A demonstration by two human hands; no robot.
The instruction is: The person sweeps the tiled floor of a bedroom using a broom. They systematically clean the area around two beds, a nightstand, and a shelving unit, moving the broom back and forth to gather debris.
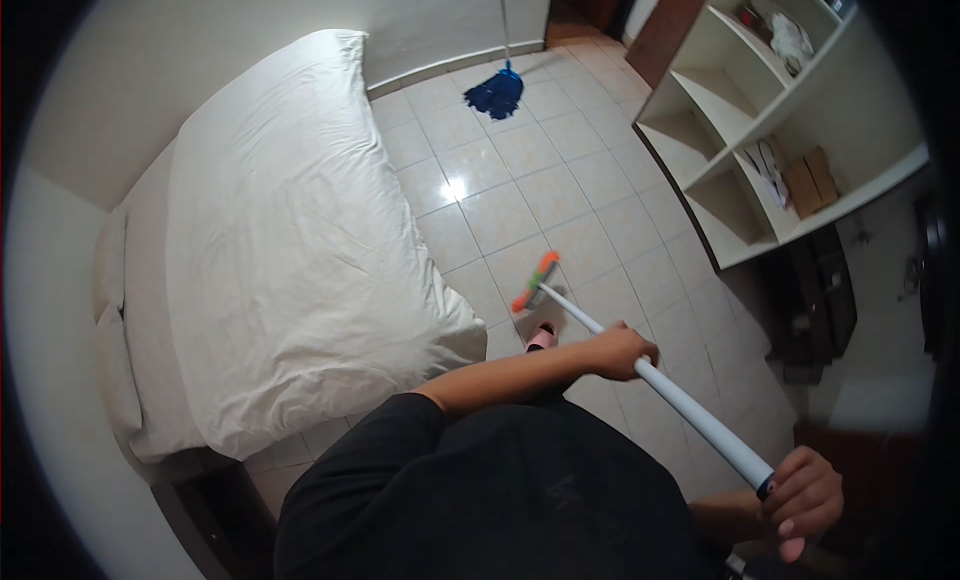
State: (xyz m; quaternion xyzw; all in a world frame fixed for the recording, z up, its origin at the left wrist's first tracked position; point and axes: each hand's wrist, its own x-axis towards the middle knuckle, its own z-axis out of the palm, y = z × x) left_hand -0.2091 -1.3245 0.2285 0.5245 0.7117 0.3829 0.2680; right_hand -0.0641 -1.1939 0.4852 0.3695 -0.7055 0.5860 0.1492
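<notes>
Both my hands are closed around the white pole (700,420) of a long-handled floor-cleaning tool. My left hand (622,352) grips it partway down, with that forearm reaching across my body. At the dark upper end, my right hand (805,495) wraps round the pole. The pole slants down and away to the left. Its narrow head (537,282), orange at both ends with green in the middle, is at the tiled floor (600,250). Whether it is a broom or a squeegee I cannot tell. Just nearer than the head is my foot in a pink slipper (542,337).
A bed (290,240) with a pale cover fills the left side. A blue mop (496,92) leans at the far wall, left of a doorway (590,10). On the right, a cream shelf unit (715,175) holds a brown box (810,180) and a pale bag (790,42).
</notes>
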